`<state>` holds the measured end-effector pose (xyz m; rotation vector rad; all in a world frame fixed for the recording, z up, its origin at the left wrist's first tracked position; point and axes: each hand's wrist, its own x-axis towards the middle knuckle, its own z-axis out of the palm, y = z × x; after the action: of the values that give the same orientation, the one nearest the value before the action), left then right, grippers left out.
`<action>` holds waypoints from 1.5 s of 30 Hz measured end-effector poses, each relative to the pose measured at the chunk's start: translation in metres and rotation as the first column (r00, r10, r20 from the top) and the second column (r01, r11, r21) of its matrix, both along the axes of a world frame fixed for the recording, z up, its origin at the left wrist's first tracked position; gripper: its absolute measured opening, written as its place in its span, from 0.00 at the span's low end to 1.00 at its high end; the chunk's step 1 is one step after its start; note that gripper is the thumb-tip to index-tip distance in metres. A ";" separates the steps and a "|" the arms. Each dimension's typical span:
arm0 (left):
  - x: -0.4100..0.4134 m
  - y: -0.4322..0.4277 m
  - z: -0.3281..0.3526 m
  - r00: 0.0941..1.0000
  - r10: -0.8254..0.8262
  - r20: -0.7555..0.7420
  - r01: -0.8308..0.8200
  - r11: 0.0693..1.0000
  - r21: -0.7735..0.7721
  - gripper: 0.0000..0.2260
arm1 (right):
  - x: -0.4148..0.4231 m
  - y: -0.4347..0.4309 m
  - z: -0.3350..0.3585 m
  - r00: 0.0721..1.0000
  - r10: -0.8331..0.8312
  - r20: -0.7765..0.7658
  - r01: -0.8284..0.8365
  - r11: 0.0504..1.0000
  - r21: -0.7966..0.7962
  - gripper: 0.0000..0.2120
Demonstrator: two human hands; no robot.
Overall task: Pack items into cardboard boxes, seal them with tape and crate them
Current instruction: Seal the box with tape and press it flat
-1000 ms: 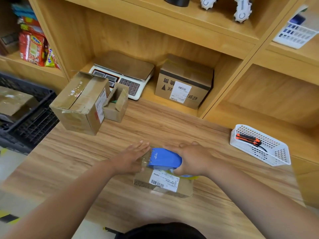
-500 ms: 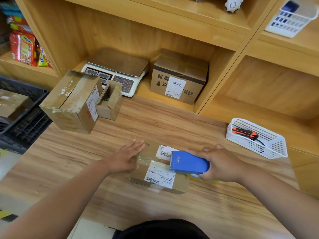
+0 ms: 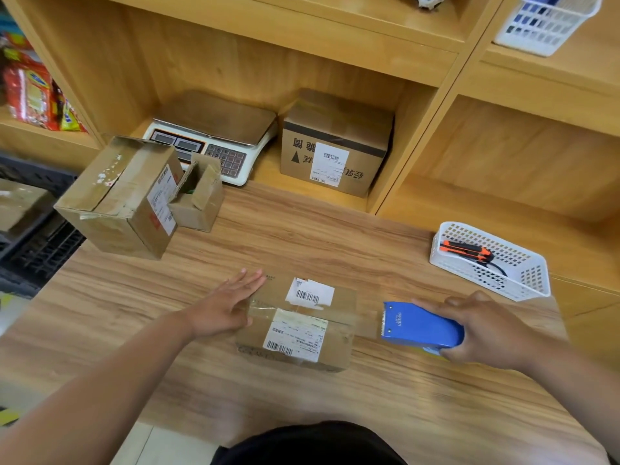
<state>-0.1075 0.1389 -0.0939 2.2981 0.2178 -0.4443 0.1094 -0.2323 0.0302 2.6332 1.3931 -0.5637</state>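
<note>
While flat left hand (image 3: 221, 310) presses box (image 3: 340, 305), right hand (image 3: 489, 333) grips dispenser (image 3: 419, 325); basket (image 3: 469, 275) holds cutter (image 3: 466, 250).

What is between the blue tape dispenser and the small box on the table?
In the head view, a short strip of clear tape runs from the small box to the blue tape dispenser.
</note>
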 end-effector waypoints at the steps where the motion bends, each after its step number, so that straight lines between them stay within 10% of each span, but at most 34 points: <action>1: 0.000 0.000 0.000 1.000 0.002 -0.006 -0.002 1.000 -0.003 0.38 | 0.001 -0.003 -0.002 1.000 0.001 0.004 -0.001 1.000 -0.002 0.36; 20: 0.002 -0.009 0.005 0.995 0.091 -0.028 -0.091 0.996 -0.003 0.38 | -0.005 0.014 -0.062 0.999 0.023 0.023 -0.020 0.994 -0.111 0.34; 29: 0.038 -0.077 0.014 0.954 0.267 0.137 -0.297 0.768 0.568 0.37 | -0.011 0.032 -0.072 1.000 0.013 0.008 -0.012 0.989 -0.147 0.34; 35: 0.045 -0.083 0.003 0.798 0.602 -0.033 -0.565 0.766 0.308 0.37 | -0.015 0.031 -0.073 1.000 -0.022 0.006 0.023 0.989 -0.146 0.35; 45: 0.042 -0.075 0.007 0.787 0.616 -0.034 -0.582 0.759 0.291 0.37 | -0.029 0.020 -0.071 0.990 -0.135 -0.034 0.134 0.991 -0.026 0.36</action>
<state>-0.0655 0.0638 -0.0868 2.2860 1.1116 -0.2292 0.0803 -0.2122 -0.0412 2.7266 1.2161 -0.6412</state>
